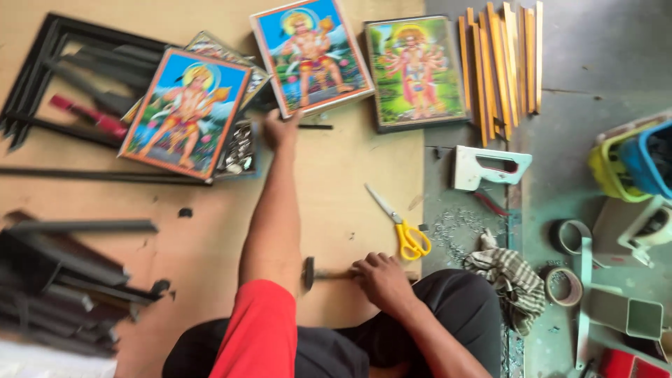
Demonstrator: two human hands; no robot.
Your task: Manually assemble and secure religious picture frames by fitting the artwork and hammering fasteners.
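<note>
Two hands busy — L hand [280,129] on blue-bordered framed pic [313,56], R hand [381,278] gripping hammer [323,274].

My left arm stretches straight ahead, red sleeve at the shoulder, left hand [281,128] palm down with fingers bent at its far end. My right hand [381,278] stays close by my knee, fingers curled shut, forearm angled inward.

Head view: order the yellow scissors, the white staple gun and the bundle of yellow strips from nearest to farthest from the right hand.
From the right hand, low at centre:
1. Yellow scissors, just above it on the board.
2. White staple gun, farther up and to the right.
3. Bundle of yellow strips, at the top right.
</note>
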